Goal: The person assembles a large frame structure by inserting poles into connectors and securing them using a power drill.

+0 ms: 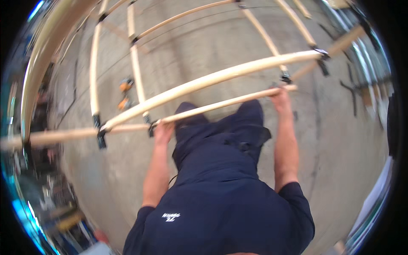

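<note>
With hands well apart, you grip a thin pale pole (221, 104) near its ends, left hand (163, 132) and right hand (280, 100) closed around it, before your knees (251, 111), beside a thicker pole (212, 78).

Pretty tight strip between the thick pale rail (221, 75) and the thinner rail (225, 103), with black joints (285, 78) crowding both ends and the left knee (185, 107) showing through it. Way more room past the thick rail, in the wide gap between the long poles (137, 74), but orange-and-black tools (125, 86) clutter the narrower gap left of that
</note>
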The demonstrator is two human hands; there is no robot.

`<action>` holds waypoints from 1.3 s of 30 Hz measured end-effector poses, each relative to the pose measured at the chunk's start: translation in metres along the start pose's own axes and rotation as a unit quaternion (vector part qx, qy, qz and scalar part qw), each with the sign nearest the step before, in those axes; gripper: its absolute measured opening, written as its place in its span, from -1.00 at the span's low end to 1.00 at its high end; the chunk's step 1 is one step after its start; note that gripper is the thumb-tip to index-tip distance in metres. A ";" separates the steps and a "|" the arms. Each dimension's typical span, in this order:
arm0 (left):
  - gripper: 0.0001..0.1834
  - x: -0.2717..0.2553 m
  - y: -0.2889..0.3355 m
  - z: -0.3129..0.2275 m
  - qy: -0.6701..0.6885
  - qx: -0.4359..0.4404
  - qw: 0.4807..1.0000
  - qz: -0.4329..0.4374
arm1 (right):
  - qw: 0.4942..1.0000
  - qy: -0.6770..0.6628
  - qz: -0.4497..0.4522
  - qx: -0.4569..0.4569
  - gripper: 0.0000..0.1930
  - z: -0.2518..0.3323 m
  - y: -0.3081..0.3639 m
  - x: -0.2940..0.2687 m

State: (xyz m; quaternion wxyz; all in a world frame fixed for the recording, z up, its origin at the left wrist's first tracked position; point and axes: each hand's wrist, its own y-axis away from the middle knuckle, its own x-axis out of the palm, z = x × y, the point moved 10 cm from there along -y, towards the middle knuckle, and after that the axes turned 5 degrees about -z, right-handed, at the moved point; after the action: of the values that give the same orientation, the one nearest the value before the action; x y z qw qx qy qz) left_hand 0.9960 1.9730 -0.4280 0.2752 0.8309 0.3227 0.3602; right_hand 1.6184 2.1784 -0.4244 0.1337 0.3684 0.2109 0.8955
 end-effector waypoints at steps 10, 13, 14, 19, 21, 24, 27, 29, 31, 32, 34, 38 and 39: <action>-0.64 0.134 0.156 -0.050 -0.530 0.290 0.788 0.115 | 0.962 0.142 -0.222 -0.073 -0.63 0.029 0.062 0.016; -0.66 0.163 0.174 -0.036 -0.568 0.286 0.750 0.182 | 0.948 0.170 -0.252 -0.093 -0.61 0.038 0.068 0.026; -0.67 0.175 0.184 -0.033 -0.580 0.304 0.725 0.213 | 0.949 0.174 -0.255 -0.059 -0.62 0.037 0.063 0.023; -0.72 0.249 0.231 -0.056 -0.633 0.354 0.610 0.318 | 0.944 0.244 -0.219 0.014 -0.65 0.033 0.035 0.025; -0.71 0.296 0.219 -0.030 -0.660 0.356 0.560 0.351 | 0.948 0.227 -0.221 0.010 -0.64 0.027 0.033 0.018; -0.65 0.392 0.178 0.058 -0.667 0.354 0.508 0.415 | 0.961 0.206 -0.182 0.008 -0.65 0.009 0.021 0.007; -0.54 0.469 0.126 0.168 -0.674 0.357 0.480 0.433 | 0.963 0.218 -0.160 0.010 -0.67 0.006 0.004 0.015; -0.47 0.512 0.098 0.234 -0.672 0.364 0.502 0.404 | 0.962 0.231 -0.143 0.018 -0.68 -0.008 -0.013 0.004; -0.45 0.548 0.084 0.289 -0.678 0.345 0.528 0.378 | 0.999 -0.028 0.033 -0.004 -0.70 -0.020 -0.034 0.010; -0.47 0.548 0.060 0.305 -0.720 0.287 0.521 0.359 | 0.998 -0.041 0.052 0.023 -0.67 -0.026 -0.025 0.037; -0.49 0.555 0.046 0.330 -0.755 0.227 0.514 0.338 | 0.996 0.062 0.060 0.022 -0.69 -0.025 -0.018 0.026; -0.56 0.557 0.037 0.350 -0.781 0.226 0.454 0.364 | 0.981 0.184 0.027 0.049 -0.68 -0.020 -0.023 -0.044; -0.57 0.554 0.038 0.353 -0.762 0.220 0.474 0.383 | 0.997 0.077 -0.013 0.023 -0.68 -0.014 -0.034 -0.062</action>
State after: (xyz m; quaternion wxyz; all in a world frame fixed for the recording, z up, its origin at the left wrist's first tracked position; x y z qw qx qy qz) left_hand 1.5772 2.2764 -0.3769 0.0556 0.8523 -0.2957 -0.4278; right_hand 1.6535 2.1795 -0.4867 0.1207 0.2989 0.2459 0.9141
